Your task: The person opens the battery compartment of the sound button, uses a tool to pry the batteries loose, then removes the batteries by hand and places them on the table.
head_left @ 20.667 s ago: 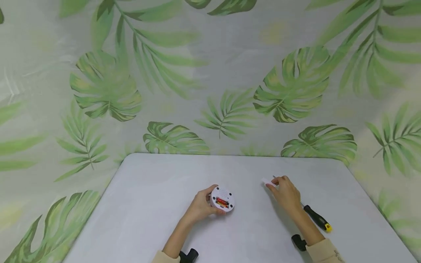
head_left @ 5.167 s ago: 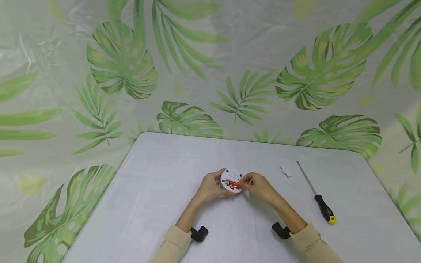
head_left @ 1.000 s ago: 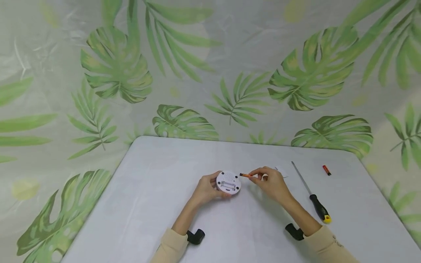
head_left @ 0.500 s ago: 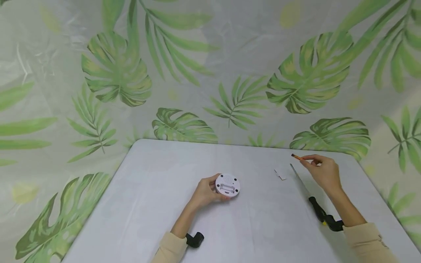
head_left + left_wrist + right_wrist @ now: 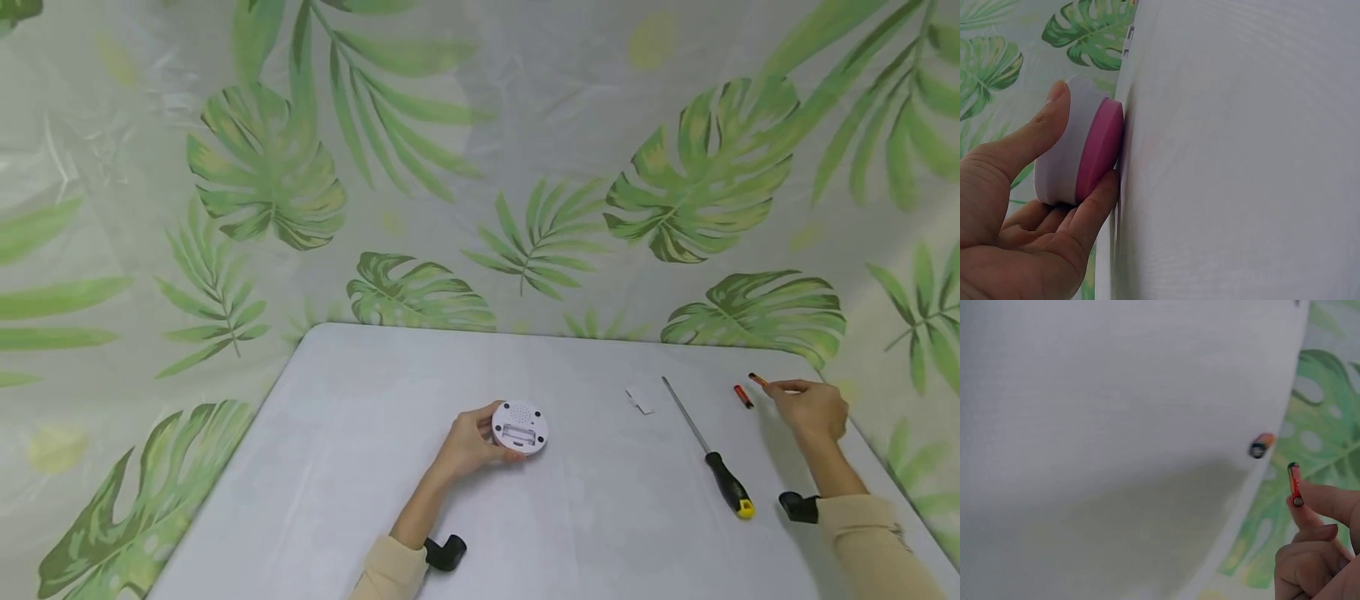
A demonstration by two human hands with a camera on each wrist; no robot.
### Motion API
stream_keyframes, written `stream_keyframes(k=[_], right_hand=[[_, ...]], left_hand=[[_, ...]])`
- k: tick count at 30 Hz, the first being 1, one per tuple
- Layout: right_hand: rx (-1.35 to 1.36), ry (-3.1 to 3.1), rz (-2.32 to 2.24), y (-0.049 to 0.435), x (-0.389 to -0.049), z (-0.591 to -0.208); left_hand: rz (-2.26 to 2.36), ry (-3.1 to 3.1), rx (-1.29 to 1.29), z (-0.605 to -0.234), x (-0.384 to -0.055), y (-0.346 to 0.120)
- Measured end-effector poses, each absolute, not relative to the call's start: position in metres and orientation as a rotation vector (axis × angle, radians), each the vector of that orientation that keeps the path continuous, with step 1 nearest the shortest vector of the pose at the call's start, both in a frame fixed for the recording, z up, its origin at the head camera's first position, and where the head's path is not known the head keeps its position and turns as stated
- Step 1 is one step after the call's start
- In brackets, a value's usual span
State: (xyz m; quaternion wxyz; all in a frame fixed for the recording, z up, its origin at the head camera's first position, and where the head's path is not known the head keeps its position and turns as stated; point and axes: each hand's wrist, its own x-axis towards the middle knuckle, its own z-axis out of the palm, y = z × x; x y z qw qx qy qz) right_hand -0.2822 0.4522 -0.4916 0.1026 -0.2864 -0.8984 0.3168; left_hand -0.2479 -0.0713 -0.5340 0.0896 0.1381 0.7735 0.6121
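My left hand [image 5: 465, 446] grips a small round white device [image 5: 517, 412] by its edge, thumb on one side and fingers on the other. Its face toward the head camera has speaker holes, several dark feet and a bare battery compartment; the left wrist view shows its pink side [image 5: 1100, 150]. Over at the right of the table, my right hand [image 5: 813, 411] pinches a red battery [image 5: 1294, 481] between thumb and fingertip. A second red battery [image 5: 742, 396] lies on the tabletop just left of those fingertips.
A long screwdriver [image 5: 726, 483] with a black and yellow handle lies between my hands, nearer the right one. Left of its tip is a small white cover [image 5: 640, 401]. The white table's [image 5: 375, 367] far edge meets a leaf-patterned backdrop.
Both batteries sat in the device earlier; one now lies on the table. Within the last second my right hand carried the other rightward from beside the device. My left hand has stayed nearly still.
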Motion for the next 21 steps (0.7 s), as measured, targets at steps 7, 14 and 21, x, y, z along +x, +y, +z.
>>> stream_keyframes(k=[7, 14, 21], right_hand=[[-0.882, -2.736, 0.826, 0.462, -0.283, -0.506], [-0.831, -2.78, 0.769, 0.461, -0.283, -0.506], [-0.864, -2.797, 0.771, 0.459, -0.282, -0.508]], left_hand=[[1.801, 2.3, 0.392, -0.534, -0.248, -0.072], [1.805, 2.298, 0.359, -0.531, -0.248, -0.072], [1.794, 2.297, 0.389, -0.532, -0.248, -0.072]])
